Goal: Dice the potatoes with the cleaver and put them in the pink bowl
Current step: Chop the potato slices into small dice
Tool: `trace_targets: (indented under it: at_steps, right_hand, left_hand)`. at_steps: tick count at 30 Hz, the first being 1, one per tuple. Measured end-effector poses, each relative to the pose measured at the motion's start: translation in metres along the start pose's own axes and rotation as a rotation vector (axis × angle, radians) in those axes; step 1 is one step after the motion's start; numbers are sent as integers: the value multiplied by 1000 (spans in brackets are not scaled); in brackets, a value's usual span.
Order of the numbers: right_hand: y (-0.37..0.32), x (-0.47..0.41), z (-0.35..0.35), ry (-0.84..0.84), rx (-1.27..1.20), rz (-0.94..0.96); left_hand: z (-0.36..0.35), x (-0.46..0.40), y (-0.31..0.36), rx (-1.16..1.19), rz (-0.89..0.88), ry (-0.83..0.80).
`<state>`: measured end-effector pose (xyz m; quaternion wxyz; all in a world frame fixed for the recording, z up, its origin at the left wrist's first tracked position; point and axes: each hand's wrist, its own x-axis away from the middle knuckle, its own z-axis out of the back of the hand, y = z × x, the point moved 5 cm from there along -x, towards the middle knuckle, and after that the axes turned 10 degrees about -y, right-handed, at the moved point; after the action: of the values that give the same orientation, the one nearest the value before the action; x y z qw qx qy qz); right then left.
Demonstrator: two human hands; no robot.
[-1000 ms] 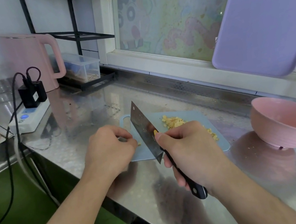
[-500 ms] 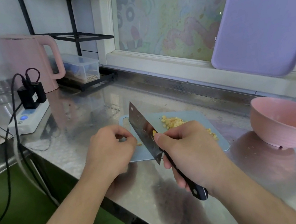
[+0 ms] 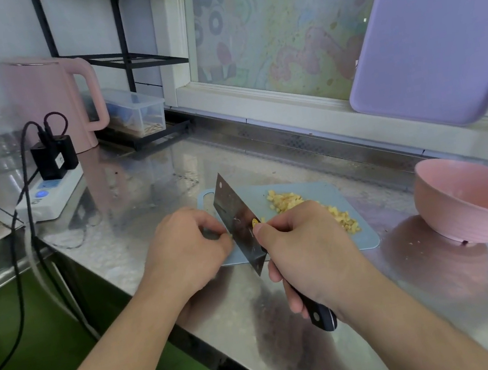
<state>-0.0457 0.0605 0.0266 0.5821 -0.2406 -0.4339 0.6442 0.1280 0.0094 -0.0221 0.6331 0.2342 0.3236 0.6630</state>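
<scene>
The right hand (image 3: 305, 248) is gripping the cleaver (image 3: 237, 224) with fingers wrapped round its handle over the blue cutting board (image 3: 361, 230), the left hand (image 3: 184, 251) is curling beside the blade, fingertips bunched on something hidden, diced potatoes (image 3: 310, 209) are lying heaped behind, well apart from the pink bowl (image 3: 475, 202).

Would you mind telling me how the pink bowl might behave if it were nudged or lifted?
The pink bowl sits on a narrow foot under a wide flared rim, so a rim push may tip it. It looks like light, rigid plastic, and on the shiny steel counter it would probably slide easily.
</scene>
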Motion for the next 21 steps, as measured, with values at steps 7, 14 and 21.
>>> trace_targets:
  at_steps: [7,14,21]
  right_hand:
    - [2,6,11,49,-16,4]
    - [-2,8,12,36,-20,-2]
    - [1,5,10,41,-21,0]
  left_hand:
    - [-4,-4,-3,-27,-54,-6]
    - [-1,-3,-7,72,11,21]
    - [-5,-6,-6,33,-47,-15]
